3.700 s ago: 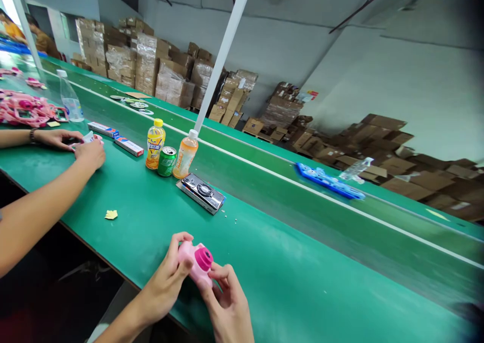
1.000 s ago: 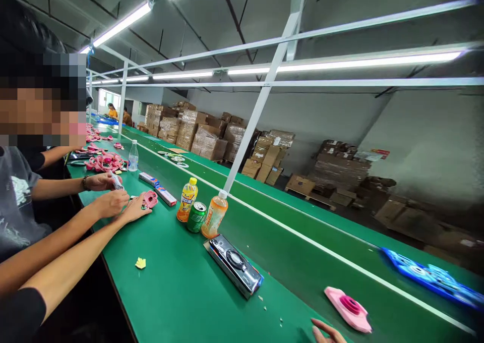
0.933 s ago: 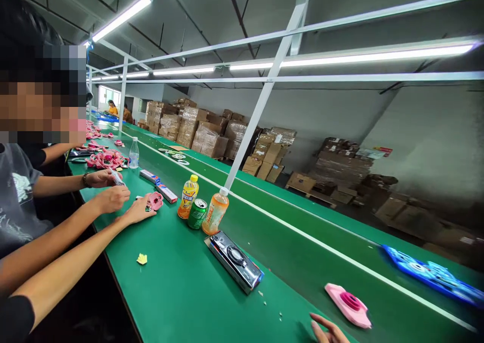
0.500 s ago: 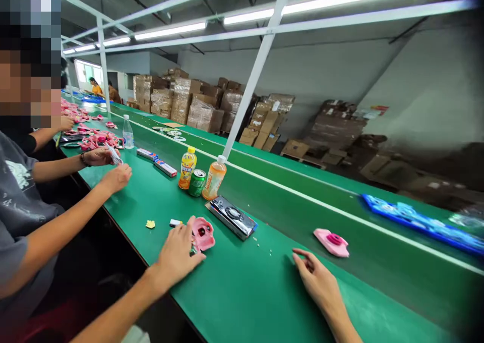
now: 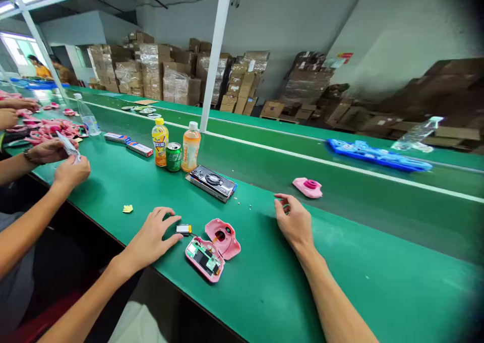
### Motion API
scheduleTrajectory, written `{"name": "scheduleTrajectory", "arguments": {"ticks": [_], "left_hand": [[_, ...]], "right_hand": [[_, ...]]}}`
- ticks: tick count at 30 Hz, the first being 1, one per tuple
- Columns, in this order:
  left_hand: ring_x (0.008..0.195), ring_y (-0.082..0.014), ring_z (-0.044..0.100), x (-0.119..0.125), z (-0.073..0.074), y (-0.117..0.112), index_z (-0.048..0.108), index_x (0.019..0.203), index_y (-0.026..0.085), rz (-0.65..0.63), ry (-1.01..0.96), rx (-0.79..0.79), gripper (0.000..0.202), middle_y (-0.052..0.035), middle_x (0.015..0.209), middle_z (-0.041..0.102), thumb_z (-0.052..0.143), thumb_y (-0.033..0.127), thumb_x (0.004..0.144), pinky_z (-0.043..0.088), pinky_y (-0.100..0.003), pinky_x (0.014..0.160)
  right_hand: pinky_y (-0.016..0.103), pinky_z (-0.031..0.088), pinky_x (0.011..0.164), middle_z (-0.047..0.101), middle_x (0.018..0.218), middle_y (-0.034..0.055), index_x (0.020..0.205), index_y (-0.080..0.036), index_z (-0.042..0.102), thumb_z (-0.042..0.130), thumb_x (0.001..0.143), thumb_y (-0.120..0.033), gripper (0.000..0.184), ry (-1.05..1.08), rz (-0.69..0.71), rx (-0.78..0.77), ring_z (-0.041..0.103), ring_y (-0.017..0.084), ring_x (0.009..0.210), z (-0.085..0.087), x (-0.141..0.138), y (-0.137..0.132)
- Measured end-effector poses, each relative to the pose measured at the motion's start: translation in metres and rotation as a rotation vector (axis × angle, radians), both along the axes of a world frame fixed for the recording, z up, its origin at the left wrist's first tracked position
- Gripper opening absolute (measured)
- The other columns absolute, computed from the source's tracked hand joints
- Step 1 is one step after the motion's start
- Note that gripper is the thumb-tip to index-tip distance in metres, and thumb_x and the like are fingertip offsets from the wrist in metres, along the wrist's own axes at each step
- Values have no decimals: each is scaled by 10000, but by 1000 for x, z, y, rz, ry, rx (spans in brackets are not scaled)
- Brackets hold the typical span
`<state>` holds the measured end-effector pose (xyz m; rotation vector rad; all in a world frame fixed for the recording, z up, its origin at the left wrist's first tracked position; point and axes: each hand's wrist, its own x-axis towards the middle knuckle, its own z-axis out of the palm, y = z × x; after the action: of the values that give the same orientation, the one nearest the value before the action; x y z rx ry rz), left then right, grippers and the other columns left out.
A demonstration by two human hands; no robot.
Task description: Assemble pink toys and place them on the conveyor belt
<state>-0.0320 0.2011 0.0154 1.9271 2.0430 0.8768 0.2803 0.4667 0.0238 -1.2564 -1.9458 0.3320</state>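
My left hand point(image 5: 155, 234) is open above the green bench, thumb and fingers apart and nothing between them. Beside its fingertips lies a small silver battery point(image 5: 184, 229) with yellow tape at one end, wired to an opened pink toy camera. The camera's back half point(image 5: 205, 260) shows a green circuit board. Its pink front shell point(image 5: 223, 238) lies against it, inner side up. Further right, my right hand point(image 5: 295, 219) hovers with loosely curled fingers and holds nothing visible. Just beyond it is a closed pink camera point(image 5: 308, 187) with a magenta lens ring.
A black-and-silver boxed item point(image 5: 212, 182) lies near two drink bottles point(image 5: 160, 144) and a green can point(image 5: 174, 157). A yellow scrap point(image 5: 127, 209) is nearer. At left, a co-worker's hands point(image 5: 70, 164) hold a pale packet near pink parts. A blue tray point(image 5: 378, 155) sits on the belt.
My left hand has come off the opened pink camera and moved left, uncovering the board and battery. My right hand's fingers have curled slightly. The view has turned right.
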Motion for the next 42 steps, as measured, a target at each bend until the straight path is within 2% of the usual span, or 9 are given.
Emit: {"name": "scheduleTrajectory", "arguments": {"ticks": [4,10,14,17,24,27,30,34,42], "left_hand": [[1181,-261,492,1,6,13,604,1122,210,-124,-33,-68,202,-89,1226,564,553,342,978,403,-441,1044],[923,-190,511,14,7,4,492,1017,214,-54,-379,-162,172,-20,983,554,526,376,973,412,-317,870],[822,-154,496,24,8,-7,499,908,209,-71,-590,-135,202,5,869,534,548,397,967,409,-260,773],[901,-164,556,28,1,-11,552,901,198,-24,-758,-83,164,-15,905,577,619,347,901,452,-241,806],[990,-265,703,37,2,-5,640,1057,175,319,-1179,61,562,-103,1068,716,860,459,624,591,-330,872],[1181,-331,662,53,7,-10,698,1189,180,395,-1385,10,662,-120,1197,722,862,535,655,578,-409,993],[1312,-334,579,66,3,-16,700,1281,225,439,-1466,32,727,-89,1331,670,853,580,665,589,-358,985],[1414,-318,474,67,-10,-19,626,1388,201,364,-1419,64,823,-105,1436,592,823,608,701,561,-304,1034],[1394,-294,501,58,-19,-24,540,1471,230,221,-1205,-44,777,-75,1495,539,730,609,820,482,-334,1125]], "right_hand": [[225,425,689,616,886,81,1070,-95,659,415,955,-486,474,30,35,217,478,72,651,18,-21,-28],[160,412,664,624,873,6,1073,-143,602,537,965,-150,127,8,501,743,532,30,734,49,-82,-118],[304,409,779,645,978,56,1138,-126,615,547,986,-358,285,-195,545,752,554,143,913,40,-114,-167],[366,360,853,617,916,62,1014,-117,623,506,981,-233,168,-296,558,765,539,186,941,24,-123,-186],[310,318,737,566,837,60,961,-83,612,453,984,-125,167,-276,623,776,466,145,799,12,-127,-191],[303,321,739,573,864,56,950,-91,609,458,1004,-155,173,-233,643,685,472,137,831,11,-128,-191],[305,337,771,584,892,46,960,-118,598,430,1030,-204,202,-219,717,578,472,136,858,9,-130,-189],[305,359,844,609,983,61,1092,-110,593,392,1050,-221,233,-210,711,542,491,145,962,6,-131,-184],[277,279,755,571,853,30,889,-134,554,389,1055,-222,250,-129,735,426,415,124,810,9,-129,-176]]}}
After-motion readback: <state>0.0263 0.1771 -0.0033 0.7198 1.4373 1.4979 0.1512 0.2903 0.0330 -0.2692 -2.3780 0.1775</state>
